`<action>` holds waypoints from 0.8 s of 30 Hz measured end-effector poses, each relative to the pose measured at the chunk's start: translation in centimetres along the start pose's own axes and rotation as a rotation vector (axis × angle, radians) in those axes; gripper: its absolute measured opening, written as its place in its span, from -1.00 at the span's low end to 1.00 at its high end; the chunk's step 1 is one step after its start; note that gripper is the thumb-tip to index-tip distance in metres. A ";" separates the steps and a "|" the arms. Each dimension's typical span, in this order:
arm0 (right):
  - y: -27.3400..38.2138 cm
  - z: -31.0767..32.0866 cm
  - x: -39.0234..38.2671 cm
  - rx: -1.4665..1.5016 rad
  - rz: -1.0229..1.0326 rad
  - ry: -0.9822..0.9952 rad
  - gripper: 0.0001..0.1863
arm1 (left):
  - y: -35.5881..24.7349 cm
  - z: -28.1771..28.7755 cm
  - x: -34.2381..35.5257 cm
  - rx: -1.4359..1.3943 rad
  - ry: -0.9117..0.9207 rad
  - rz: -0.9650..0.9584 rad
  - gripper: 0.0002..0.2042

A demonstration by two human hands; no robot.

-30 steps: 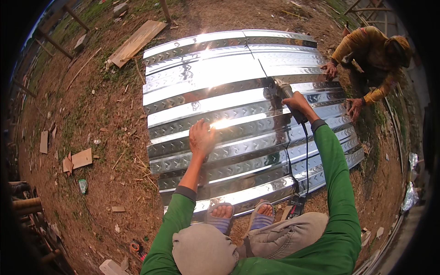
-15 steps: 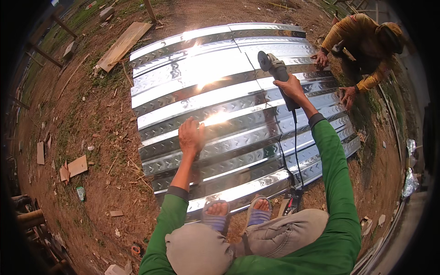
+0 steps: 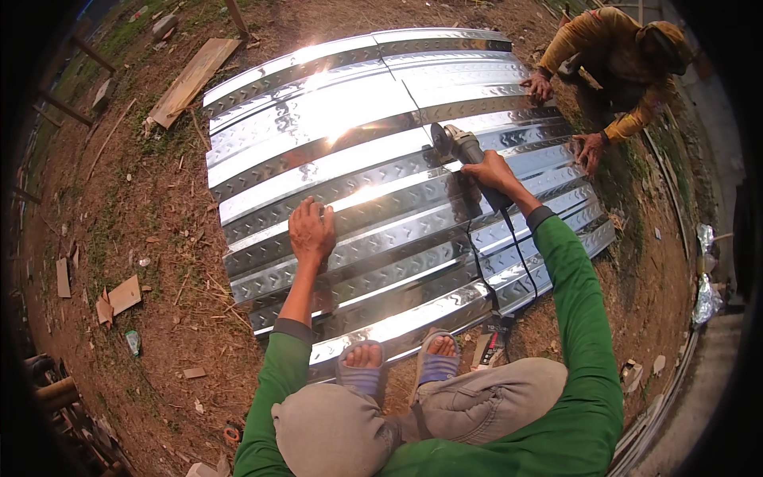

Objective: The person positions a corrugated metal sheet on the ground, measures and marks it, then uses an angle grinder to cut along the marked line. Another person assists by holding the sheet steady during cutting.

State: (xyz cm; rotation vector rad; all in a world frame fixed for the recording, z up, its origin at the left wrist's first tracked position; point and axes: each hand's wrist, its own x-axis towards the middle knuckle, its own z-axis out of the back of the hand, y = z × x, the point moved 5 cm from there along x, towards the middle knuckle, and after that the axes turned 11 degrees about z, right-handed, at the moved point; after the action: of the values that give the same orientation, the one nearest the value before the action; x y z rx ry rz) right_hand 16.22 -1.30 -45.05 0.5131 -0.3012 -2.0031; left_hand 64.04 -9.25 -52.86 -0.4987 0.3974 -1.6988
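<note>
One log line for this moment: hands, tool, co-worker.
left hand: resting on ribbed metal sheeting | right hand: gripping angle grinder | disc: contact unclear | co-worker's hands: at sheeting's right edge

You have a mirror-glossy metal sheet [image 3: 397,238] before you — its ribs stamped with small chevrons. Your grinder [image 3: 470,149] pairs a dull metal-looking head with a matt, dark body. Your sleeves [image 3: 580,318] and trousers [image 3: 493,401] are matt cloth; the board [image 3: 191,83] looks like smooth wood — the ground [image 3: 167,238], rough earth.
</note>
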 end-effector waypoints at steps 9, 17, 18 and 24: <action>-0.4 -0.2 -0.1 0.023 -0.024 0.078 -0.20 | 0.0 0.1 0.0 -0.006 -0.023 -0.014 -0.64; -1.6 -2.1 -0.5 0.524 0.015 -0.012 -0.33 | -0.3 0.4 -0.1 -0.017 -0.014 0.002 -0.62; -1.8 -1.8 -0.5 0.596 0.035 -0.051 -0.36 | -0.6 0.6 -0.1 -0.014 -0.042 -0.010 -0.62; -2.1 -1.1 0.4 0.829 0.088 -0.159 -0.55 | 0.6 -0.2 8.5 -0.075 -0.012 0.243 -0.68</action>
State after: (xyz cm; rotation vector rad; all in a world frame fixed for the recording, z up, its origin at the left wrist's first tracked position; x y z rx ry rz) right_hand 14.91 -0.66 -46.96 0.8260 -1.2535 -1.7731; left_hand 63.16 -17.76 -52.38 -0.4949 0.4944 -1.4502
